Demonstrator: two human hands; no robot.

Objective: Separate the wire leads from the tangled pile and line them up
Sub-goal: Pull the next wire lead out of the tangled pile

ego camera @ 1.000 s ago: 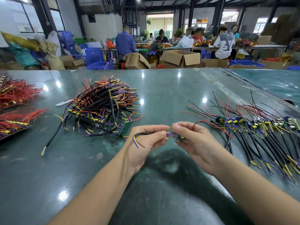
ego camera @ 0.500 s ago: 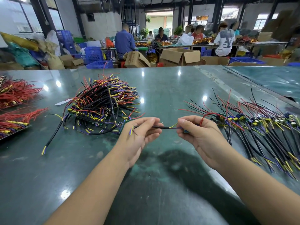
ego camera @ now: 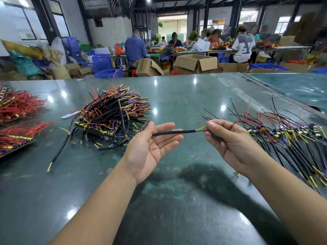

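A tangled pile [ego camera: 113, 119] of black, red, yellow and purple wire leads lies on the green table [ego camera: 177, 200] to the left of centre. On the right, a row of separated leads [ego camera: 290, 138] lies side by side. My right hand [ego camera: 231, 144] pinches the connector end of one black lead [ego camera: 174, 132], which stretches level to the left. My left hand [ego camera: 150, 147] is palm up with straight fingers, and the lead's free end rests across them. Both hands hover above the table between the pile and the row.
Bundles of red leads [ego camera: 19, 106] and a tray edge [ego camera: 16, 149] sit at the far left. One loose lead [ego camera: 58, 152] trails from the pile toward me. Beyond the table's far edge are cardboard boxes [ego camera: 196, 63], blue crates and seated people.
My left hand has let go of the lead and opened flat, palm up. My right hand has drawn the lead to the right, so the hands are farther apart and the lead is straight.
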